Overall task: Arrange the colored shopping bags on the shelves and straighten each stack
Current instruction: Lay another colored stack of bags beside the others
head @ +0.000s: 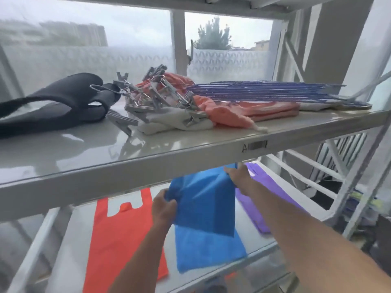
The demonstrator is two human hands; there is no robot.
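Lower shelf point(262, 249): both hands hold blue bag point(203, 199).

Blue bag point(203, 199) top: hidden behind upper shelf point(148, 166) edge.
Shelf label point(255, 145): blurred, unreadable.
Black strap point(42, 106): cut off at left edge.

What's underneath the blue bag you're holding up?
Another blue bag lies flat on the shelf under the lifted blue bag. Whether more lie beneath it is hidden.

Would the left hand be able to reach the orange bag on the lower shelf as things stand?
Probably yes: the orange bag lies uncovered just beside the left hand, but that hand grips the blue bag and must release first.
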